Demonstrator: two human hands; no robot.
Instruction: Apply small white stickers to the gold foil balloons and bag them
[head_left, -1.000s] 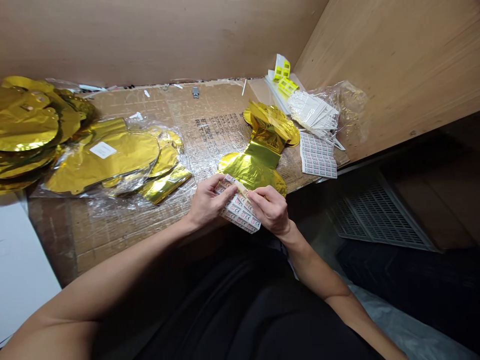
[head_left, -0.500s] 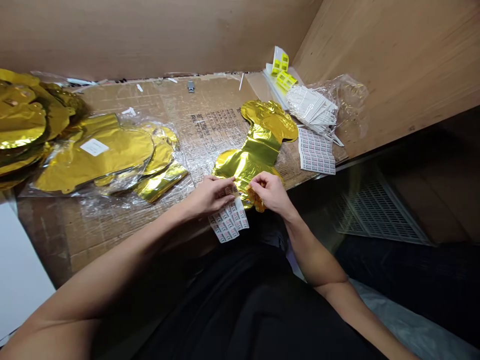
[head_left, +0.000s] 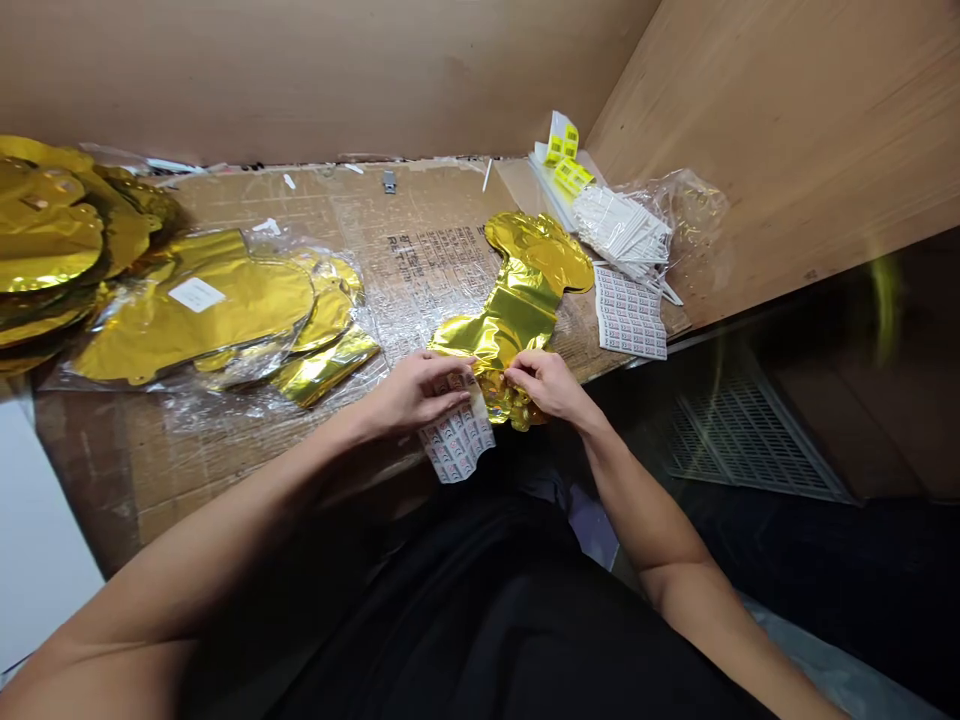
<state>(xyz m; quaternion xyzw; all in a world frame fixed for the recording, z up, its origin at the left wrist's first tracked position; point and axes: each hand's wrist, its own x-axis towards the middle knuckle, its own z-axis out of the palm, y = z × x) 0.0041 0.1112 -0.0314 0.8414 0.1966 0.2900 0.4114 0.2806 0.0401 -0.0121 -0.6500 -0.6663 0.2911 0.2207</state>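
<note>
A flat gold foil balloon (head_left: pixel 525 290) lies on the cardboard-covered table (head_left: pixel 225 470), its near end at the table's front edge. My left hand (head_left: pixel 416 392) is closed on a small sheet of stickers (head_left: pixel 457 445) that hangs down over the edge. My right hand (head_left: pixel 546 385) is closed in a pinch on the balloon's crumpled near end (head_left: pixel 510 400), close beside the left hand's fingertips.
A clear bag with gold foil balloons (head_left: pixel 225 320) lies to the left, with a pile of loose gold balloons (head_left: pixel 52 240) beyond it. At the right are a second sticker sheet (head_left: pixel 630 312), a bag of white straws (head_left: pixel 626 230) and yellow labels (head_left: pixel 566 160). Wooden walls close in the back and right.
Both hands have moved from my lap up to the balloon's near end. The sticker sheet went from being held by both hands to hanging from the left one alone.
</note>
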